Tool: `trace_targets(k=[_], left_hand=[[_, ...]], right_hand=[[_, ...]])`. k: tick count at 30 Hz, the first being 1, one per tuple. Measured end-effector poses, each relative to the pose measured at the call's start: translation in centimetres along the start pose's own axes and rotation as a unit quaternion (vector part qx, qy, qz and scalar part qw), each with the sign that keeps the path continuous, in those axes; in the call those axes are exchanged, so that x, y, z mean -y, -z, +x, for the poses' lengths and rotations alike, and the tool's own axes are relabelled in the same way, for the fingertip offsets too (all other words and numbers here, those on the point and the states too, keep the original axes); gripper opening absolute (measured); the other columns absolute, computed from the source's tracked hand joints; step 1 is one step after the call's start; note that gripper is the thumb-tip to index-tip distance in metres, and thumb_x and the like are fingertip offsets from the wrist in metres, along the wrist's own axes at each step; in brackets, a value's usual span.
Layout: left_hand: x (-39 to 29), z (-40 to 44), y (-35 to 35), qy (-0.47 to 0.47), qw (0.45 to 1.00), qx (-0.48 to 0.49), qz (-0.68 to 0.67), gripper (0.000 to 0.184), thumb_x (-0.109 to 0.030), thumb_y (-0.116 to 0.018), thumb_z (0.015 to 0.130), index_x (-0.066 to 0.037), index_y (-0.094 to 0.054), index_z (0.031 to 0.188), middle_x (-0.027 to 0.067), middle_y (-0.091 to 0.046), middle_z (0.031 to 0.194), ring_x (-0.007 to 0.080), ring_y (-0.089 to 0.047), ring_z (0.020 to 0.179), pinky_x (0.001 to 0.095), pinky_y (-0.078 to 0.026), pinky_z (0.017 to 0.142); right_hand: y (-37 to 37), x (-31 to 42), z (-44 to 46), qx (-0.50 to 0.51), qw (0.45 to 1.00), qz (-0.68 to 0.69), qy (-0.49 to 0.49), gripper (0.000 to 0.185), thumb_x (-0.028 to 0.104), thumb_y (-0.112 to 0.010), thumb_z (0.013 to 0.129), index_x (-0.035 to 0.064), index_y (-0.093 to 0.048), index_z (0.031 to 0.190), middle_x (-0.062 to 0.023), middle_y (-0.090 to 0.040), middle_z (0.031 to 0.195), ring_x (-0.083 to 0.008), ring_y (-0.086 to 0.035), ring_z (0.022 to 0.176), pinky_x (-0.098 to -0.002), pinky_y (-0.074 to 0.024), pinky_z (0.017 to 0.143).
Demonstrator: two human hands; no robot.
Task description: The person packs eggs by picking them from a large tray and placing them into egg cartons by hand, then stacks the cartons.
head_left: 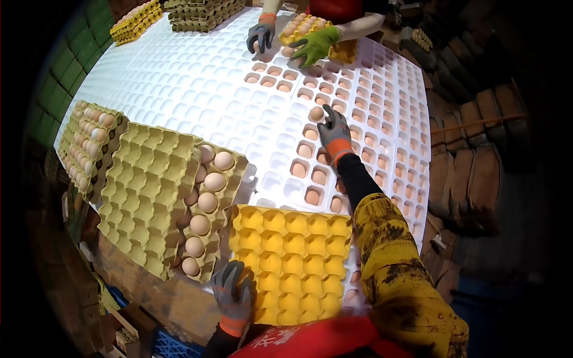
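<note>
Two hands: left (231,292) at yellow tray (290,262) edge, grip unclear; right (335,129) spread beside egg (315,113)

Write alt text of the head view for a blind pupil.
The person's gloved right hand, over partly filled white trays, is at an egg; the left hand is by an empty yellow tray. Opposite, a co-worker's gloved hand is at another egg.

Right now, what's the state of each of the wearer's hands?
Left hand: partly open beside the yellow tray; firm grip unclear.
Right hand: fingertips at an egg; holding cannot be told.
</note>
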State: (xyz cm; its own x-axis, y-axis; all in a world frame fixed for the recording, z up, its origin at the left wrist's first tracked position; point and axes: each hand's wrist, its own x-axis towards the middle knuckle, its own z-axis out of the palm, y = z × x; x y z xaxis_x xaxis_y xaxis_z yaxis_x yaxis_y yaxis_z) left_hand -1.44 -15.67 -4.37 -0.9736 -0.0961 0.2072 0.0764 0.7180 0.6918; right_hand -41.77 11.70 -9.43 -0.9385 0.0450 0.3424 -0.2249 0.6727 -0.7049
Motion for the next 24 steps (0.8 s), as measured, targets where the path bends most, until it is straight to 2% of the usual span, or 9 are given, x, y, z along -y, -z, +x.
trace_targets(k=[7,8,11,12,13,15,17,20,24], left_hand=[[0.1,-2.4,1.9,0.055,0.997,-0.016,-0.042,0.047,-0.006,-0.064,0.089,-0.005,-0.057,0.136,0.0169,-0.056,0.133,0.0377,-0.051,0.123,0.0476,-0.044,0.101],[-0.2,-2.5,2.5,0.044,0.999,-0.025,-0.016,0.050,-0.006,-0.065,0.088,-0.004,-0.056,0.137,0.0182,-0.056,0.133,0.0391,-0.051,0.124,0.0484,-0.043,0.102],[1.1,-4.0,2.8,0.069,0.995,-0.017,0.068,0.059,-0.018,-0.073,0.086,0.001,-0.052,0.137,0.0227,-0.057,0.128,0.0425,-0.054,0.116,0.0487,-0.045,0.097],[1.8,-4.6,2.5,0.071,0.993,-0.003,0.096,0.058,-0.025,-0.074,0.088,0.001,-0.053,0.135,0.0229,-0.058,0.125,0.0421,-0.056,0.112,0.0491,-0.046,0.093],[2.4,-4.4,2.4,0.080,0.995,0.011,0.065,0.056,-0.032,-0.072,0.089,0.000,-0.055,0.133,0.0231,-0.058,0.121,0.0410,-0.057,0.108,0.0500,-0.047,0.090],[3.0,-4.3,2.2,0.044,0.992,0.003,0.122,0.055,-0.038,-0.070,0.090,-0.003,-0.058,0.131,0.0211,-0.060,0.119,0.0391,-0.059,0.106,0.0490,-0.048,0.090],[3.2,-4.3,2.0,0.103,0.989,0.045,0.092,0.059,-0.044,-0.067,0.089,-0.004,-0.059,0.132,0.0218,-0.060,0.123,0.0408,-0.058,0.110,0.0487,-0.045,0.095],[3.3,-4.4,1.3,0.135,0.987,0.051,0.067,0.060,-0.045,-0.067,0.088,-0.005,-0.059,0.132,0.0217,-0.061,0.124,0.0415,-0.058,0.111,0.0476,-0.044,0.098],[-0.1,-5.0,3.6,0.101,0.995,0.004,-0.024,0.059,-0.041,-0.072,0.086,-0.008,-0.059,0.134,0.0191,-0.061,0.122,0.0402,-0.058,0.109,0.0463,-0.046,0.096]], right_hand=[[11.0,0.8,-14.1,0.044,0.975,0.207,-0.064,0.039,0.004,-0.065,0.091,-0.0002,-0.062,0.129,-0.0109,-0.064,0.129,-0.0181,-0.062,0.115,-0.0309,-0.0501,0.097],[12.7,0.1,-17.9,0.033,0.946,0.261,-0.191,0.039,0.005,-0.064,0.092,-0.0025,-0.061,0.130,-0.0125,-0.064,0.130,-0.0185,-0.062,0.117,-0.0290,-0.0490,0.098],[18.5,4.2,-27.8,0.098,0.942,0.178,-0.268,0.033,0.013,-0.057,0.099,-0.0040,-0.061,0.127,-0.0041,-0.063,0.085,-0.0100,-0.056,0.068,-0.0245,-0.0491,0.061],[18.5,3.2,-31.6,0.071,0.876,0.340,-0.333,0.034,0.017,-0.058,0.099,-0.0036,-0.060,0.126,-0.0011,-0.060,0.075,-0.0087,-0.055,0.059,-0.0228,-0.0481,0.055],[19.8,5.7,-33.1,0.160,0.907,0.175,-0.347,0.046,0.021,-0.062,0.099,-0.0033,-0.052,0.136,-0.0084,-0.066,0.095,-0.0164,-0.065,0.079,-0.0290,-0.0545,0.069],[19.2,6.3,-38.2,0.203,0.820,0.276,-0.459,0.056,0.026,-0.060,0.101,0.0092,-0.042,0.151,-0.0192,-0.058,0.128,-0.0175,-0.056,0.112,-0.0340,-0.0445,0.099],[15.0,0.0,-42.7,0.155,0.982,0.095,-0.049,0.049,0.023,-0.060,0.101,0.0029,-0.047,0.144,-0.0100,-0.059,0.103,-0.0176,-0.055,0.080,-0.0304,-0.0484,0.073],[16.3,4.7,-41.1,0.232,0.892,0.237,-0.306,0.050,0.020,-0.064,0.099,-0.0010,-0.047,0.140,-0.0060,-0.055,0.106,-0.0135,-0.051,0.086,-0.0265,-0.0460,0.069],[19.8,10.1,-41.1,0.176,0.916,0.258,-0.253,0.063,0.021,-0.067,0.097,0.0038,-0.036,0.150,-0.0070,-0.051,0.118,-0.0139,-0.050,0.090,-0.0253,-0.0457,0.074]])
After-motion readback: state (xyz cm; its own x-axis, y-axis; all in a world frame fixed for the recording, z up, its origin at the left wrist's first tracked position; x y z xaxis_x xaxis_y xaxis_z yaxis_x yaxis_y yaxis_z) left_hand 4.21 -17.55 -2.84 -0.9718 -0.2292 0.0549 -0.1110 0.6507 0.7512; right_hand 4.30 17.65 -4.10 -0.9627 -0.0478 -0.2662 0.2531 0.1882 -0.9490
